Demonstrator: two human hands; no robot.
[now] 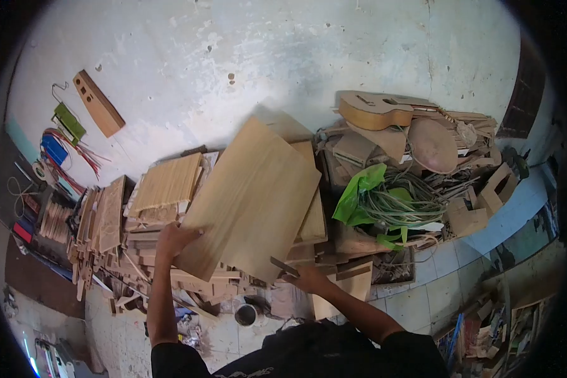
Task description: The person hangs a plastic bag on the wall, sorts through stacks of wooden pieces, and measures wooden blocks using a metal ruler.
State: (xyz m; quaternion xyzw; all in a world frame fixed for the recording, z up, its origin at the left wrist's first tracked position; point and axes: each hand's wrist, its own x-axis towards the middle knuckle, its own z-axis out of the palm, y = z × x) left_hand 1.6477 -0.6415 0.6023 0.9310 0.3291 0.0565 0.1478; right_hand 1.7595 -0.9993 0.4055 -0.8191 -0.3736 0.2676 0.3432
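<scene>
A large thin wooden sheet (252, 195) with visible grain leans at a slant over the stacked wood, its upper corner towards the wall. My left hand (175, 244) is closed on its lower left edge, thumb on the front face. Near the sheet's lower right corner, my right hand (310, 279) is closed around a short, dark, flat strip-like tool (285, 267). The tool's tip points up and left and overlaps the sheet in this view. Behind the sheet, more boards (312, 220) are partly hidden.
A dusty acoustic guitar body (375, 112) lies on the cluttered pile at right. Below it are coiled cables (400, 205) and a green plastic bag (359, 195). Stacked boards (110, 214) fill the left. A bucket (247, 315) stands on the tiled floor (431, 302) near my body.
</scene>
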